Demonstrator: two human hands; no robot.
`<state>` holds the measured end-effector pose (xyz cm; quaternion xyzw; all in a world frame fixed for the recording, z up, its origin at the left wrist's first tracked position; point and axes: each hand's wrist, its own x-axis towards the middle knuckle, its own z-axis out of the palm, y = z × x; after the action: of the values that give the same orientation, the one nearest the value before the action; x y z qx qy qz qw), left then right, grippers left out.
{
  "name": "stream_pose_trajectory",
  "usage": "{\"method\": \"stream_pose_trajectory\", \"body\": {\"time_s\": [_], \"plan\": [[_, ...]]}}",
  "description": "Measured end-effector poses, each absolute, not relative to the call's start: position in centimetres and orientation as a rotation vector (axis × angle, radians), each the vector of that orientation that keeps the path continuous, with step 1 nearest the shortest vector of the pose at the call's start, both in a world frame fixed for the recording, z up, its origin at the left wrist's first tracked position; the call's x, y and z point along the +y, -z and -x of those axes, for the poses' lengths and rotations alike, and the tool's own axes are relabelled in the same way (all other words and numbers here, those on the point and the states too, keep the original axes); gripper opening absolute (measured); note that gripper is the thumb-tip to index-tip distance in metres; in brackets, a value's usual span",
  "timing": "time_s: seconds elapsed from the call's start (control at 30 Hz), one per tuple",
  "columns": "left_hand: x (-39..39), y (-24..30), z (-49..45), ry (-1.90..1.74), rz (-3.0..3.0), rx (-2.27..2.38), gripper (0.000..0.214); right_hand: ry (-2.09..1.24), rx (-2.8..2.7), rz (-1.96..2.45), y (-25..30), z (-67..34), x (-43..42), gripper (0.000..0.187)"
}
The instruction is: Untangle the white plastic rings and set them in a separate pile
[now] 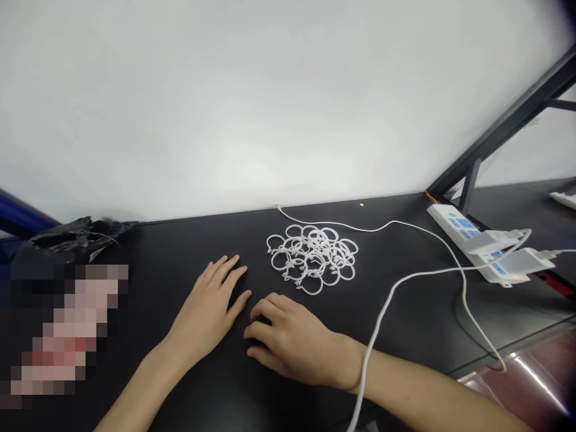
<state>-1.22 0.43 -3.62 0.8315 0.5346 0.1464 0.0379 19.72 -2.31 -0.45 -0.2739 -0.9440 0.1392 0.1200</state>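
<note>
A loose pile of several white plastic rings (pixel 315 253), some with small clasp-like ends, lies on the black table (pixel 180 246). My left hand (pixel 215 294) rests on the tabletop to the left of the pile, palm down with its fingers spread and nothing in it. Just in front of the rings is my right hand (pixel 292 339), also on the table, its fingers bent but apart, with no object visible in them. Neither hand touches the rings. The underside of my right hand is hidden.
A white power strip (pixel 454 225) with plugged-in chargers (pixel 524 264) sits on the right. One white cable (pixel 382 306) crosses over my right forearm; another (pixel 443 240) runs behind the rings. Crumpled black plastic (pixel 72 237) and a blurred-out patch are at left. A white wall stands behind.
</note>
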Motion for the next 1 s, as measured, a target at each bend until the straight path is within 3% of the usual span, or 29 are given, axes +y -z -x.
{"method": "stream_pose_trajectory", "body": {"time_s": [0.5,1.0], "plan": [[0.6,3.8,0.3,-0.525,-2.622,1.686,0.036,-0.392,-2.752,0.805,0.8,-19.7,-2.3,0.025],[3.6,3.5,-4.1,-0.850,-2.767,1.279,0.017,-0.388,-2.680,0.681,1.1,-20.0,-1.8,0.023]]}}
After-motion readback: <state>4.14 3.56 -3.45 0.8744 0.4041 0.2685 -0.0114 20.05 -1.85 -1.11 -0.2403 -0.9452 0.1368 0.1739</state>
